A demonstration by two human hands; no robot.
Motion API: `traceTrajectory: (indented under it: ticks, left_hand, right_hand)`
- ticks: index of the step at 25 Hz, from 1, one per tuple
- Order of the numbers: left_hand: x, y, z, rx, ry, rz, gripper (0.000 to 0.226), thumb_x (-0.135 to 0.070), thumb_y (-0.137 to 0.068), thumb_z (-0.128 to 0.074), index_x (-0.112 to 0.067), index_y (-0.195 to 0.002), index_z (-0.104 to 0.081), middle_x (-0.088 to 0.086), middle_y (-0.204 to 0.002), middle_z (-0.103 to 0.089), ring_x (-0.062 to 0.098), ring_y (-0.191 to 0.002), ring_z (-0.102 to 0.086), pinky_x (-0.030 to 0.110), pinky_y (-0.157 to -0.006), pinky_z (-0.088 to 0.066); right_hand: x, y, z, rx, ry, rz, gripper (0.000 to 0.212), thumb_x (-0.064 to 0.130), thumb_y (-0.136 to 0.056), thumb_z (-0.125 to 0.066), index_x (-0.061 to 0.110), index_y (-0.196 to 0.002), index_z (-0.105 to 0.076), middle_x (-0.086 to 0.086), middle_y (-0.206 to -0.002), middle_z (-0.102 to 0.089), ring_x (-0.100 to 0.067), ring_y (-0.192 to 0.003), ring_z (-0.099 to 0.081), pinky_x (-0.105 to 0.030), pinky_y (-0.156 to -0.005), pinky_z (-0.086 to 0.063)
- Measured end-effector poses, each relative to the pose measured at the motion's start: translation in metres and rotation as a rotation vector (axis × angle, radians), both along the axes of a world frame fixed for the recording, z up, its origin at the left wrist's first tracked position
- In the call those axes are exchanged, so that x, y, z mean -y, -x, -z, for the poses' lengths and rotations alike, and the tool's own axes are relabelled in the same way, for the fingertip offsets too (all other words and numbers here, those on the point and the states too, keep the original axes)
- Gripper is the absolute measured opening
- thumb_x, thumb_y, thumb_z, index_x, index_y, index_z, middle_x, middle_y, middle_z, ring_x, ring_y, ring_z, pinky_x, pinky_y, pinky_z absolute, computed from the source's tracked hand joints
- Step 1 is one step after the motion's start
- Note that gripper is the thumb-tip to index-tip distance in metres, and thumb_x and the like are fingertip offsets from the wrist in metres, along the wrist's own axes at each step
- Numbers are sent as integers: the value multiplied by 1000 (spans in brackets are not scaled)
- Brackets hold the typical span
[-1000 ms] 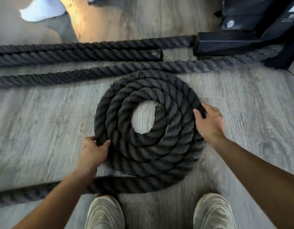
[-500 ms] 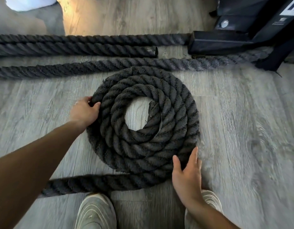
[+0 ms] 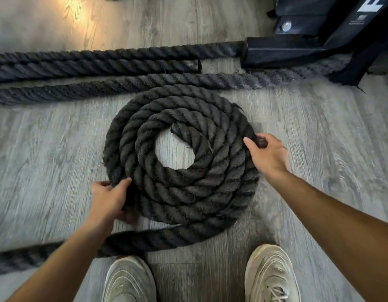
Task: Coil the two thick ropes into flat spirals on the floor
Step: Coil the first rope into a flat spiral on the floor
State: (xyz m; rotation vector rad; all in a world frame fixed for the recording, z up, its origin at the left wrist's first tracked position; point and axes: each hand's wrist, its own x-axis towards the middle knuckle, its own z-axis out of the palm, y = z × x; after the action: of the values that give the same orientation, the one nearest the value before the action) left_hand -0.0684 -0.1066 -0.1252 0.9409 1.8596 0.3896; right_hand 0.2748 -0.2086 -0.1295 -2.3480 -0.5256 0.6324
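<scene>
A grey wood-plank floor fills the view. Far right stands a black machine base with a bolt on it. Three straight runs of thick dark rope lie side by side across the far part of the floor, the farthest reaching the machine base; the middle one ends in a cut tip. Just near them, touching the nearest run, the coiled rope lies flat as a spiral of about four turns around a bare centre, its inner end tucked at the far side of the hole. Its loose tail leaves the near edge and trails left, passing under the left forearm. The left hand grips the outer turn at the near-left edge, fingers curled round it, thumb on top. The right hand pinches the outer turn at the right edge, fingers bent. Two pale sneakers stand at the near edge.
</scene>
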Motion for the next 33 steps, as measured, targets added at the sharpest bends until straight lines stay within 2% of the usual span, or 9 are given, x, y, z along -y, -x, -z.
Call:
traceTrajectory:
  ticks: [4,6,8,13,20,23,27,30,33]
  left_hand:
    - [-77,-8,-10,-2,-155,144,64,-39,-91,-72,-19,-143,-41,11,-122,-63,26,-104,-64,44,-91,-55]
    - [-108,-16,-7,-33,-190,240,58,-36,-93,-70,-19,-144,-47,10,-131,-64,25,-107,-64,38,-88,-52]
    - [-123,-20,-2,-102,-215,322,59,-35,-94,-68,-25,-148,-46,8,-135,-63,28,-113,-64,40,-96,-53]
    - [-107,-7,12,-279,-242,375,55,-35,-97,-61,-20,-146,-45,14,-137,-62,36,-119,-61,52,-100,-51]
    - [27,18,11,1,-103,52,62,-28,-91,-71,-21,-141,-34,14,-125,-63,34,-109,-67,59,-92,-56]
    - [12,13,-3,56,-57,35,74,-11,-87,-72,-22,-148,-32,10,-120,-64,27,-101,-65,49,-82,-58]
    - [-72,3,-16,59,-118,105,69,-9,-91,-67,-19,-152,-39,9,-120,-63,15,-87,-63,32,-69,-50]
    - [-118,-12,-12,-41,-132,262,60,-27,-93,-69,-21,-149,-47,7,-132,-63,25,-108,-66,39,-93,-54]
    - [-126,-18,2,-220,-205,364,56,-36,-96,-60,-23,-149,-47,12,-142,-59,34,-123,-60,46,-106,-48]
  right_hand:
    - [53,67,-2,-63,69,77,62,47,-98,-53,27,-153,-34,-9,-149,-42,-30,-122,-56,-34,-78,-51]
    - [86,105,-5,-117,84,62,74,51,-97,-52,32,-159,-16,-5,-161,-29,-31,-137,-45,-43,-92,-52]
    - [105,131,-3,-159,50,30,82,52,-97,-52,29,-161,-8,-2,-165,-26,-28,-146,-37,-45,-113,-39]
    - [86,110,-2,-200,100,-5,74,44,-102,-47,30,-161,-4,-2,-164,-28,-30,-146,-34,-44,-115,-31]
    - [-5,-8,0,-126,13,45,61,46,-91,-67,24,-144,-47,-4,-133,-62,-26,-120,-61,-31,-95,-45]
    - [-20,-11,9,-94,23,63,51,50,-90,-64,21,-131,-55,-5,-125,-63,-27,-110,-63,-36,-89,-52]
    - [43,57,15,-71,74,133,60,55,-96,-49,33,-149,-31,-9,-143,-40,-36,-121,-54,-52,-86,-57]
    - [84,117,5,-138,112,135,74,54,-99,-46,33,-159,-10,-12,-164,-18,-39,-148,-28,-53,-107,-44]
    - [90,136,-4,-175,102,123,79,45,-101,-47,27,-161,0,-16,-167,-13,-32,-154,-12,-45,-113,-33]
